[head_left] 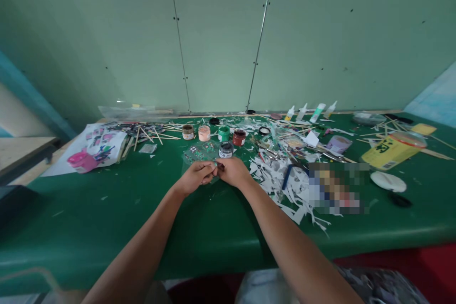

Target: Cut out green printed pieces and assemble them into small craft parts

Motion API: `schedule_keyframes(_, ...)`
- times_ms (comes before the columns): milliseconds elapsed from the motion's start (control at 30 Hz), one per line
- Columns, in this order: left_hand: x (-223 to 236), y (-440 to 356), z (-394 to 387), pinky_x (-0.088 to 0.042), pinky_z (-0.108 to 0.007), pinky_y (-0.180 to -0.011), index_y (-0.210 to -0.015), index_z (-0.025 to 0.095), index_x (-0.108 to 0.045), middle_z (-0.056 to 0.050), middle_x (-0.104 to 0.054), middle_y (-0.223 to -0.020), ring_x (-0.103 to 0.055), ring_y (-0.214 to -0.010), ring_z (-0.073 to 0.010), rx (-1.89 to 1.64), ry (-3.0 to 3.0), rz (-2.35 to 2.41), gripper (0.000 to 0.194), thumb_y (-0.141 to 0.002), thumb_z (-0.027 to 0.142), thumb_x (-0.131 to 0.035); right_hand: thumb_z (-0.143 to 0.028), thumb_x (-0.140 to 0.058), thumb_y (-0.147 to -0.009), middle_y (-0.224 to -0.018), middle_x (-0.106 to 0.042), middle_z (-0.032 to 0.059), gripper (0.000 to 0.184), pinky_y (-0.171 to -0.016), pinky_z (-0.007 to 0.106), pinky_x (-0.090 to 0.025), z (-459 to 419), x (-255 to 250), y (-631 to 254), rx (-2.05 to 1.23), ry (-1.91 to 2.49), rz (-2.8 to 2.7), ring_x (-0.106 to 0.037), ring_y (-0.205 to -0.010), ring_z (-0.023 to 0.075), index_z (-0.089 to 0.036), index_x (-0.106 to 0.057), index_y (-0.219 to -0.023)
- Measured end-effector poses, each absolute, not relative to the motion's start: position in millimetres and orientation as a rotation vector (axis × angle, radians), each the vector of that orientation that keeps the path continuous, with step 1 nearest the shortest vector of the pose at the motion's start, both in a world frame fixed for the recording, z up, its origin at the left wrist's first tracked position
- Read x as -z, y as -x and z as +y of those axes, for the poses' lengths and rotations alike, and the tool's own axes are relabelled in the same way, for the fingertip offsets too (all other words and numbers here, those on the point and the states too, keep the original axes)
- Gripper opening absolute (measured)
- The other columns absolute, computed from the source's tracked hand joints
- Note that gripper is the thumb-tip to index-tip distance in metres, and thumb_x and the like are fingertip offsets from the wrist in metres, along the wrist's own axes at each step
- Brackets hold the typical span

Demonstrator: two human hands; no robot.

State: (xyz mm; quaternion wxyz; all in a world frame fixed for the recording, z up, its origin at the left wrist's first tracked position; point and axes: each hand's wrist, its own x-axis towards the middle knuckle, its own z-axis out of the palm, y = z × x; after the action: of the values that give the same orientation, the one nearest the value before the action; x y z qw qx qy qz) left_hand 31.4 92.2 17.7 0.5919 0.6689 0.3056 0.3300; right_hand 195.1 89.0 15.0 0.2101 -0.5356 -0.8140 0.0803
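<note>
My left hand (197, 174) and my right hand (234, 171) meet over the green table, fingertips pinched together. Between them shows a small greenish bit, too small to name. Just behind the fingers lies a clear plastic sheet (200, 151) dotted with small coloured pieces. A jar of dark paint (225, 149) stands right behind my right hand. Farther back is a row of open jars: brown paint (188, 132), peach paint (204, 133), green paint (223, 133) and dark red paint (239, 137).
White paper scraps (294, 192) heap up right of my hands. Glue bottles (317, 112) stand along the back. At right are a yellow-labelled tub (392, 151) and a white oval object (388, 181). On the left, a pink container (82, 161) sits on white paper (71, 149) near thin wooden sticks (137, 137).
</note>
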Motion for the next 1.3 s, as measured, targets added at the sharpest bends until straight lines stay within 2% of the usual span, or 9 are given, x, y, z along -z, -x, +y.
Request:
schedule_keyframes(233,-23.6,-30.2,90.9,-0.018,-0.023,-0.044,-0.066,0.016,-0.055,0.008,-0.035,-0.04,-0.025,-0.039,-0.0054,-0.76,-1.599,0.742,0.038,-0.081,0.051,-0.056,-0.026,-0.052,-0.084,-0.079,-0.07,0.0026,0.014,-0.059,0.025,-0.027,87.6,-18.0,-192.8,-0.141,1.579,-2.279,-0.061,-0.072,0.0159,-0.023,-0.066,-0.083)
schedule_keyframes(367,-25.8,-31.4,88.9,-0.021,-0.023,-0.045,-0.066,0.016,-0.056,0.008,-0.034,-0.04,-0.025,-0.039,-0.0056,-0.779,-1.616,0.749,0.038,-0.081,0.051,-0.056,-0.023,-0.049,-0.084,-0.076,-0.067,0.0027,0.016,-0.055,0.027,-0.023,93.0,-17.0,-197.5,-0.122,1.738,-2.137,-0.058,-0.069,0.0162,-0.023,-0.064,-0.078)
schedule_keyframes(600,-26.9,-31.8,89.8,-0.023,-0.023,-0.046,-0.069,0.015,-0.058,0.007,-0.037,-0.043,-0.029,-0.042,-0.0065,-0.929,-1.642,0.82,0.038,-0.08,0.052,-0.057,-0.024,-0.047,-0.079,-0.055,-0.046,-0.0031,0.018,-0.052,0.025,-0.023,96.7,-12.9,-202.2,-0.224,1.58,-1.948,-0.042,-0.053,0.0128,-0.023,-0.046,-0.061)
schedule_keyframes(700,-26.1,-31.9,91.4,-0.023,-0.023,-0.045,-0.073,0.016,-0.058,0.007,-0.038,-0.044,-0.03,-0.043,-0.0073,-1.002,-1.622,0.858,0.036,-0.08,0.051,-0.055,-0.028,-0.044,-0.08,-0.053,-0.04,-0.0044,0.02,-0.051,0.024,-0.023,95.0,-10.4,-198.9,-0.25,1.45,-1.937,-0.038,-0.05,0.012,-0.023,-0.041,-0.061)
schedule_keyframes(900,-20.7,-33.6,93.0,-0.028,-0.022,-0.043,-0.069,0.02,-0.049,0.005,-0.042,-0.047,-0.036,-0.043,-0.0089,-1.087,-1.532,0.894,0.031,-0.081,0.048,-0.048,-0.033,-0.038,-0.086,-0.066,-0.055,-0.0003,0.018,-0.053,0.025,-0.025,87.7,-13.1,-190.3,-0.178,1.316,-2.072,-0.048,-0.055,0.0134,-0.02,-0.051,-0.086)
schedule_keyframes(1067,-21.1,-36.1,91.6,-0.032,-0.021,-0.044,-0.06,0.02,-0.044,0.005,-0.045,-0.045,-0.038,-0.043,-0.0076,-1.1,-1.522,0.926,0.037,-0.079,0.049,-0.054,-0.028,-0.04,-0.09,-0.076,-0.066,0.0038,0.019,-0.055,0.026,-0.026,85.4,-15.5,-187.1,-0.002,1.43,-2.267,-0.059,-0.066,0.0166,-0.02,-0.057,-0.091)
schedule_keyframes(1300,-21.6,-38.2,89.7,-0.025,-0.02,-0.038,-0.062,0.019,-0.044,0.005,-0.046,-0.041,-0.036,-0.038,-0.0071,-1.041,-1.487,0.983,0.038,-0.077,0.051,-0.058,-0.019,-0.039,-0.092,-0.094,-0.071,0.006,0.025,-0.06,0.027,-0.036,86.3,-17.3,-186.8,0.054,1.57,-2.353,-0.064,-0.077,0.0188,-0.023,-0.059,-0.106)
